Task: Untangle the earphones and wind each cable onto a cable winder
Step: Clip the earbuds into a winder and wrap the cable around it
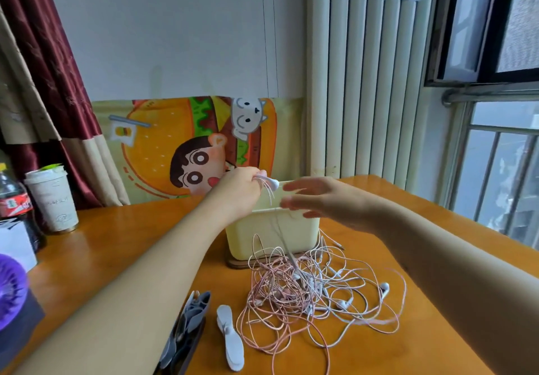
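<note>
From the head view, the only one I'm getting, the left hand (pixel 242 189) is hanging above the cream bin (pixel 271 233), its fingers curled round a small white piece with loops of pale cable. I'm reading that piece as a cable winder, though the fist is hiding most of it. The right hand (pixel 318 199) is hovering just beside it over the bin's rim, fingers straight and slightly spread, holding nothing. A thin strand (pixel 284 243) is running down from the left fist, across the front of the bin, into the earphone tangle (pixel 315 296), which is lying on the wooden table (pixel 116 243) just in front of the bin, pink and white cables knotted together with several earbuds showing. A loose white winder (pixel 230 336) is lying near the tangle's left edge, and a stack of grey winders (pixel 189 325) is sitting beside it. What I'm worrying about is that trailing strand: if the bundle is being dropped into the bin while the cable is joined to the heap, the pull could be tightening knots, dragging the whole heap toward the bin or tipping it. A loose end could also be letting the wound loops slip off.
</note>
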`<control>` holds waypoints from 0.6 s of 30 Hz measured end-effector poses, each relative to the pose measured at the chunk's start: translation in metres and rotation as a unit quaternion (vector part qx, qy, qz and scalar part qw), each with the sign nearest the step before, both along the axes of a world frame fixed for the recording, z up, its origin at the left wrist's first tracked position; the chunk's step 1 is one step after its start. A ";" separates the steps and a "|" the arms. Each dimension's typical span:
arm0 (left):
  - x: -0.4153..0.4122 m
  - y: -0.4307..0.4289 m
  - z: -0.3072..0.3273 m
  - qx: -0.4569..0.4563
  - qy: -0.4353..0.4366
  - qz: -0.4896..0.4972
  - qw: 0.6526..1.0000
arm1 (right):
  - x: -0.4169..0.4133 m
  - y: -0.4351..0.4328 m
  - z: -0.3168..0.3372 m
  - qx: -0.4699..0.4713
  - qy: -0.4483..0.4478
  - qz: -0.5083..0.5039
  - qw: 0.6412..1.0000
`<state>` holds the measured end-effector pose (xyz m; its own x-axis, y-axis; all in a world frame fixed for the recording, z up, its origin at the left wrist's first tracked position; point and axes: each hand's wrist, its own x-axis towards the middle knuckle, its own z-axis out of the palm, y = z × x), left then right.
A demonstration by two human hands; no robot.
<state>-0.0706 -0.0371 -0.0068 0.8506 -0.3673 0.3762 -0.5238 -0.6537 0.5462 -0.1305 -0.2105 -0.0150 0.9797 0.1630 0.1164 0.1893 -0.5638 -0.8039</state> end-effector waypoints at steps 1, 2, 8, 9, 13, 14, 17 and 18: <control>-0.003 -0.002 0.001 0.005 -0.007 0.002 1.000 | -0.001 0.009 0.001 0.038 0.021 0.025 0.999; -0.004 -0.003 0.001 0.004 -0.012 0.001 1.000 | -0.001 0.018 0.001 0.044 0.028 0.044 0.998; 0.009 0.015 -0.003 -0.033 -0.019 -0.008 0.999 | -0.011 0.016 -0.012 0.029 0.093 0.089 0.991; 0.012 0.023 -0.005 -0.042 -0.018 -0.012 0.999 | -0.012 0.012 -0.013 0.042 0.097 0.079 0.991; 0.021 0.053 -0.022 -0.072 0.070 -0.081 0.992 | -0.016 -0.005 -0.009 0.165 0.071 0.016 0.984; 0.022 0.056 -0.028 -0.077 0.095 -0.093 0.988 | -0.014 -0.009 -0.007 0.191 0.058 -0.003 0.980; 0.024 0.059 -0.052 -0.058 0.139 -0.093 0.984 | -0.008 -0.010 -0.006 0.206 0.026 -0.047 0.977; 0.024 0.060 -0.060 -0.038 0.144 -0.089 0.985 | -0.006 -0.008 -0.007 0.195 0.019 -0.051 0.979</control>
